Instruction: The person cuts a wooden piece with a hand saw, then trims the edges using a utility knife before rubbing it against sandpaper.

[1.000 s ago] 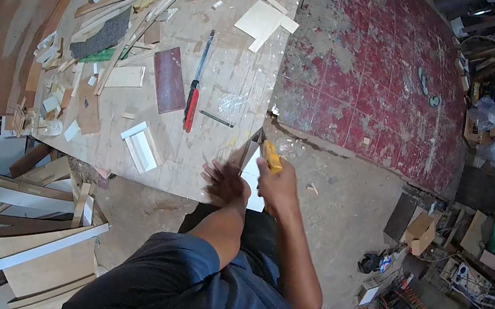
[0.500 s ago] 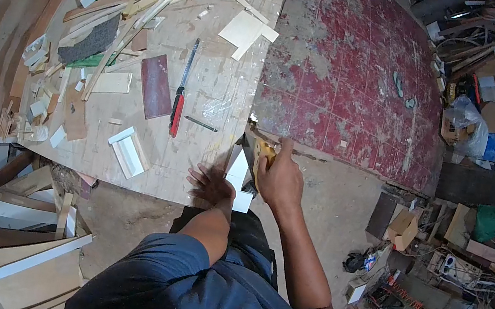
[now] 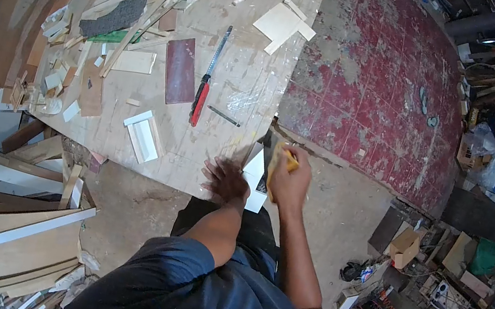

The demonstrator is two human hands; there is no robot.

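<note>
My left hand (image 3: 227,180) lies flat at the near right corner of the plywood worktable (image 3: 180,173), fingers spread. Its heel rests against a narrow white-faced board (image 3: 255,178) with an angled end at the table edge. On the other side of that board, my right hand (image 3: 291,177) is wrapped round the yellow handle of a hand saw (image 3: 285,162). The saw's dark blade runs close along the board's right side, partly hidden by the hand.
A red-and-black handled tool with a long thin blade (image 3: 202,92), a pencil (image 3: 223,116), a maroon panel (image 3: 181,71) and a white-faced offcut (image 3: 143,138) lie on the table. Wood scraps (image 3: 129,19) crowd its far left. Red tiled floor (image 3: 363,76) stretches beyond the right edge.
The whole view has shifted, so the table appears farther right and higher. My right hand and the saw's handle have changed angle beside the white board; my left hand stays in place.
</note>
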